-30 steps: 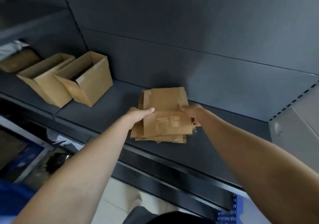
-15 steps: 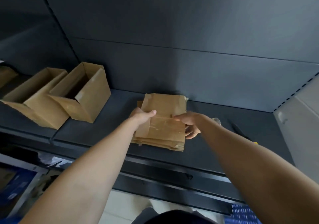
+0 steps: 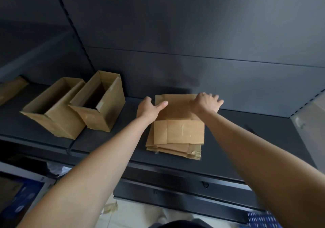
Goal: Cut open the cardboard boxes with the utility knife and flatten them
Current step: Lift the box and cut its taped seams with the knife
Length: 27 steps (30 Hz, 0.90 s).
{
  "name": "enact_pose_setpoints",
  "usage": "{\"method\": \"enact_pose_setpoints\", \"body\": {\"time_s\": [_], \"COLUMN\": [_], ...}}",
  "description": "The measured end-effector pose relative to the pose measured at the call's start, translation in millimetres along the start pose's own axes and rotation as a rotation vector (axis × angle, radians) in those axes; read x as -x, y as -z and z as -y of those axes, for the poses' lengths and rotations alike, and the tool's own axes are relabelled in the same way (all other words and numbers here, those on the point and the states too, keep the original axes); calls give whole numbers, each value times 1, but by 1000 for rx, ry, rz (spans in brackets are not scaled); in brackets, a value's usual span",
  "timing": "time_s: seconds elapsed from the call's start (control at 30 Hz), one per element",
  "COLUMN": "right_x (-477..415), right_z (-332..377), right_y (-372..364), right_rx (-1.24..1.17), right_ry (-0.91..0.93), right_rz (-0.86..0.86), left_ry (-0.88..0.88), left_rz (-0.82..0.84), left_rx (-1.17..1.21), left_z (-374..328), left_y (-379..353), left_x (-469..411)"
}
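Head view: left hand and right hand rest on flattened boxes (stacked).

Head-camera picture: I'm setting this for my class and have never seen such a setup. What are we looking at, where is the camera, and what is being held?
There is no machine here. A person works with bare hands, and one camera worn on the head looks forward and down. On the dark shelf lie a stack of flattened cardboard and, to its left, two open boxes. The left hand rests at the stack's left edge, thumb on top, fingers hidden. The right hand lies spread on its far right corner. Neither hand shows a knife.
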State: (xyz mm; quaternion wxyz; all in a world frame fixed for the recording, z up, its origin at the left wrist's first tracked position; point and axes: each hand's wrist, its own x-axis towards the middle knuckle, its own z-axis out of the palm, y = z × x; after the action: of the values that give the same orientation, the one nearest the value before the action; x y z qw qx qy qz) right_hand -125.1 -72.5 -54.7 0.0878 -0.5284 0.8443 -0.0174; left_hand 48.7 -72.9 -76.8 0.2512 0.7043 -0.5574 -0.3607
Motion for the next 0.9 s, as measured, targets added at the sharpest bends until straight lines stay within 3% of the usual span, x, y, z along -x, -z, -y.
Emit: {"method": "enact_pose_setpoints", "body": {"time_s": [0.1, 0.23, 0.43, 0.57, 0.73, 0.9], "right_x": [-3, -1, 16, 24, 30, 47], "right_z": [10, 39, 71, 80, 96, 115], "right_y": [13, 23, 21, 18, 15, 22], "right_rx": [28, -74, -251, -269, -235, -467], "right_ry": [146, 389, 571, 607, 618, 506], "right_rz": [-119, -79, 29, 96, 192, 241], "left_ry": [-132, -178, 8, 92, 67, 5], "left_rz": [-235, -486, -498, -446, -558, -625], "left_rx": [-92, -394, -642, -610, -444, -265], "left_z": [3, 18, 45, 59, 61, 43], "left_y": [25, 62, 96, 103, 115, 155], "left_x": [2, 2, -3, -7, 3, 20]}}
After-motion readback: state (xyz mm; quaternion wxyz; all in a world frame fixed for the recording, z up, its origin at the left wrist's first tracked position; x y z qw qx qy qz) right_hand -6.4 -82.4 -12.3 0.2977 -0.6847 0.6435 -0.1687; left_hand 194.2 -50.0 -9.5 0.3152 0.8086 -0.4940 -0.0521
